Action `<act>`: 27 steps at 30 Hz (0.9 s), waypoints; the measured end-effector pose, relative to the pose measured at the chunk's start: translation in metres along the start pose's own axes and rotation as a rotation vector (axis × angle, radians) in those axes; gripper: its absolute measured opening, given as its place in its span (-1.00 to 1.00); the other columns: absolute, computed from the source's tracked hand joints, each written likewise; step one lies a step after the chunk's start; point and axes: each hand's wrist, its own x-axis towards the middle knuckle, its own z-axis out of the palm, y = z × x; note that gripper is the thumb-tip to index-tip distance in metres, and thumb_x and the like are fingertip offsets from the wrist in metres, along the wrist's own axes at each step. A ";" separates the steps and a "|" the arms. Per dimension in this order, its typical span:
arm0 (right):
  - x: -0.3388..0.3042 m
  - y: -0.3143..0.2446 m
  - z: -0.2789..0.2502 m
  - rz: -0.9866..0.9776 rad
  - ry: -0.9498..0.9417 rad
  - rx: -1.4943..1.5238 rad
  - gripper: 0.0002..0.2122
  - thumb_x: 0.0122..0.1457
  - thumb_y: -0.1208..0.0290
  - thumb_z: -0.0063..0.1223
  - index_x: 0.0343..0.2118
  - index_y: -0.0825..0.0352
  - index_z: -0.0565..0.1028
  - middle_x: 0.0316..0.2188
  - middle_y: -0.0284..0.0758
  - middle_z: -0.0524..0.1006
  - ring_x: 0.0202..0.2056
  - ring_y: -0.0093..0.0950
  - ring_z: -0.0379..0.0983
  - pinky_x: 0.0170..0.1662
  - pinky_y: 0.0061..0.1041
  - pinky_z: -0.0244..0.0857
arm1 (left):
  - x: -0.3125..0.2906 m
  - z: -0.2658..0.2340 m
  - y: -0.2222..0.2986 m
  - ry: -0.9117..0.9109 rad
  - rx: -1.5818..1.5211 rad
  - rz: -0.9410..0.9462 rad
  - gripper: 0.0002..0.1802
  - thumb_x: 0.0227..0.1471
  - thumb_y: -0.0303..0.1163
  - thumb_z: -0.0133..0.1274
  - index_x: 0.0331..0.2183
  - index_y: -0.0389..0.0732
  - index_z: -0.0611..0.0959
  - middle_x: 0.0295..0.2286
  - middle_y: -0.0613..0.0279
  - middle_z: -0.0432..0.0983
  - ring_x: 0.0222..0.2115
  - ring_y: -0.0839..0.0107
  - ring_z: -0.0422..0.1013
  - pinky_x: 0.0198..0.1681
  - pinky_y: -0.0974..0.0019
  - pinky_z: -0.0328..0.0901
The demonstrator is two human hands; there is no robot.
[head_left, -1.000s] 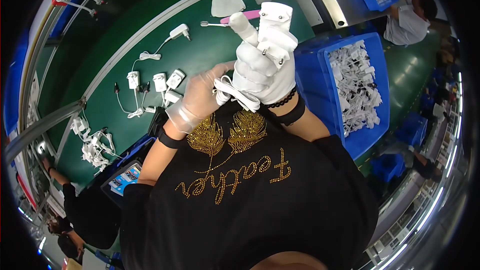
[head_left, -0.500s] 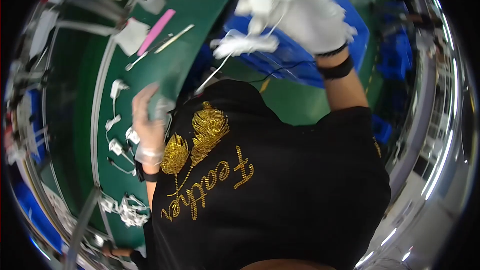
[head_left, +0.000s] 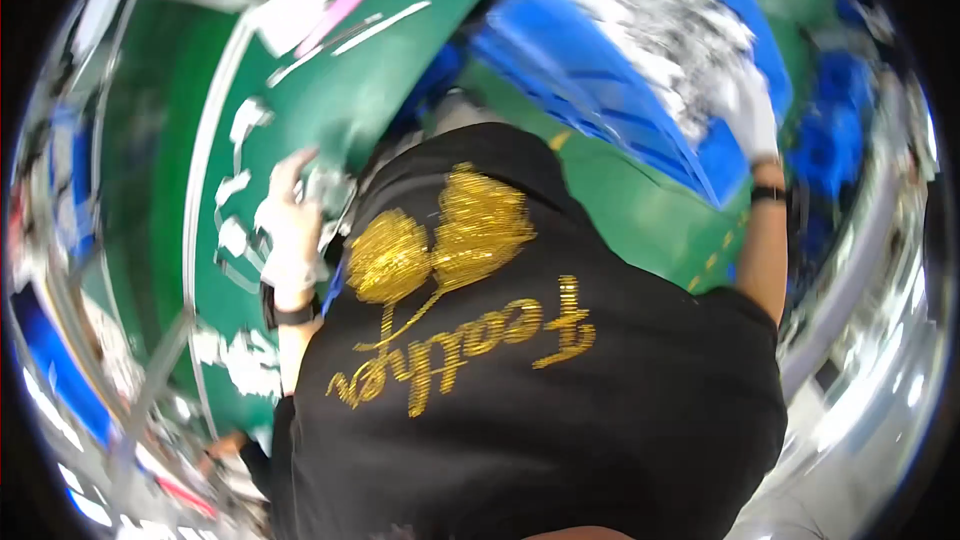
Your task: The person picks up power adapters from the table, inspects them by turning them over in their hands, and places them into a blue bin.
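Note:
My left hand (head_left: 288, 230), in a thin white glove with bare fingertips, is over the green table (head_left: 330, 130) at the left. Its fingers are apart, close to a blurred whitish thing (head_left: 322, 183) by the table's edge; I see nothing plainly held. My right hand (head_left: 745, 112), in a white glove, reaches into the blue bin (head_left: 590, 90) at the upper right, at the edge of a heap of white and grey items (head_left: 665, 20). Motion smears its fingers, and I cannot make out anything in them. White power adapters with cables (head_left: 236, 236) lie left of my left hand.
A pink strip (head_left: 347, 6), thin sticks (head_left: 380, 28) and a white sheet (head_left: 293, 15) lie at the table's far end. Tangled white cables (head_left: 245, 362) lie nearer. Another person's hand (head_left: 222, 448) shows at the lower left. A grey rail (head_left: 205, 150) borders the table.
My right hand has moved right and down into the blue bin; the white adapters and bundled cable it held no longer show in it. My left hand stays over the table's edge. The view has shifted.

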 end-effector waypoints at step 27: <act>0.130 -0.611 0.119 -1.125 -0.574 0.393 -0.76 0.22 0.31 -0.12 -0.14 0.22 0.52 -0.13 -0.19 0.50 -0.11 -0.19 0.46 -0.06 -0.24 0.42 | -0.082 0.043 -0.071 0.309 0.378 -0.760 -0.27 -0.02 0.01 0.21 0.09 -0.12 0.37 -0.40 0.14 0.63 -0.37 0.15 0.58 -0.26 0.14 0.41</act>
